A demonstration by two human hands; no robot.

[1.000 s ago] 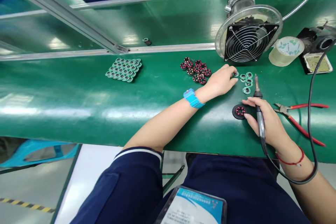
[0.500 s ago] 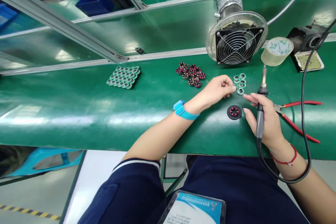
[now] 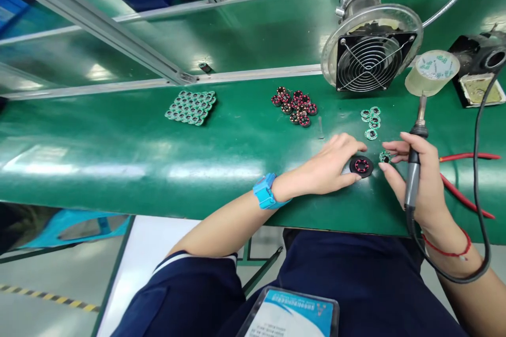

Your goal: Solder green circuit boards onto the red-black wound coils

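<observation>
Left hand (image 3: 330,166) fingertips on one black disc (image 3: 361,166); right hand (image 3: 415,179) grips soldering iron (image 3: 414,168), pinches one green ring (image 3: 385,157).

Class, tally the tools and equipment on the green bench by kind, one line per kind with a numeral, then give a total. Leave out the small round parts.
Soldering iron with black handle, in the right hand: 1
Red-handled pliers: 1
Roll of clear tape: 1
Black square extraction fan with wire grille: 1
Black soldering-iron stand: 1
Total: 5
</observation>
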